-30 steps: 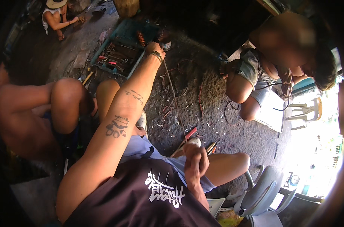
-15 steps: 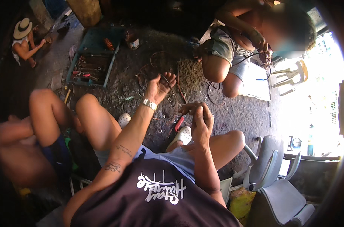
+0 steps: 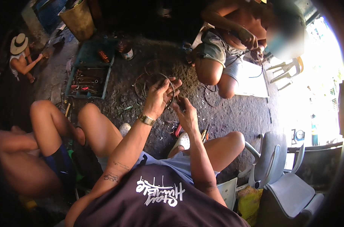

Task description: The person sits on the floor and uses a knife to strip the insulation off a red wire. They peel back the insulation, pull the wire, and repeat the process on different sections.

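Note:
A thin dark cable (image 3: 173,87) curves in a loop through my left hand (image 3: 159,99), whose thumb and fingers are bent round it. A watch with a metal band is on that wrist. Close beside it on the right, my right hand (image 3: 186,114) has its fingers pinched together at the cable's lower end; the exact grip is partly hidden by the fingers. Below the hands, a red-handled tool (image 3: 177,130) lies on the ground near my white clog (image 3: 184,140). Another tool with a yellowish handle (image 3: 205,133) shows beside my right forearm.
An open blue-green toolbox (image 3: 108,81) with wrenches stands ahead on the left, with a can (image 3: 126,52) beside it. A co-worker (image 3: 232,41) sits opposite, handling another dark cable. People are also at the left. A grey chair (image 3: 289,193) stands at the right.
My hands have come closer together, the right moving left and up. My left hand has turned and its fingers have curled round the cable, which now bends in a loop. The view shifted slightly.

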### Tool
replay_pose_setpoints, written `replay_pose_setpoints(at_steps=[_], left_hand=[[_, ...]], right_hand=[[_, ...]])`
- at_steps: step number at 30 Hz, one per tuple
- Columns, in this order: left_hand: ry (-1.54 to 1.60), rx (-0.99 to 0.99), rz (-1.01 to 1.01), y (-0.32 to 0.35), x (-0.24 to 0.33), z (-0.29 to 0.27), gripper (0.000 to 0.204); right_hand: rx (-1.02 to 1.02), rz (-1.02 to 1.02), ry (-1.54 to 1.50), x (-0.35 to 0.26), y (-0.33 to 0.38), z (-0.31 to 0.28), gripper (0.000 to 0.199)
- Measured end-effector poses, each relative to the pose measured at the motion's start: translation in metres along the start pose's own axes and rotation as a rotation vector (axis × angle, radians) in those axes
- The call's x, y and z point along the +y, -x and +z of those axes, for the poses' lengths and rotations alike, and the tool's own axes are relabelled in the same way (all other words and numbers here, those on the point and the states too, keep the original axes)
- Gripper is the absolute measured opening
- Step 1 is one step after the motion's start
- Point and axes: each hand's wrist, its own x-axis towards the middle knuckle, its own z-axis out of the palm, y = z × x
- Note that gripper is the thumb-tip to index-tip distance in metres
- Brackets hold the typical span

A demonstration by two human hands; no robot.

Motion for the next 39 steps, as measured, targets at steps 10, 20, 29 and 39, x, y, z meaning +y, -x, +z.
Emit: replay_pose_setpoints(at_steps=[10, 20, 29, 39], left_hand=[[0.522, 0.109, -0.028, -0.023, 0.022, -0.052, 0.026], [0.662, 0.303, -0.296, -0.049, 0.009, -0.075, 0.019], [0.368, 0.652, -0.041, -0.092, 0.004, -0.102, 0.018], [0.248, 0.994, 0.164, -0.139, 0.141, -0.217, 0.024]], right_hand=[[-0.414, 0.174, 0.222, -0.037, 0.016, -0.034, 0.034], [-0.204, -0.112, -1.387, -0.055, -0.042, 0.033, 0.023], [0.066, 0.034, -0.985, -0.042, 0.000, 0.074, 0.030], [-0.146, -0.236, -0.717, -0.051, 0.152, 0.001, 0.033]])
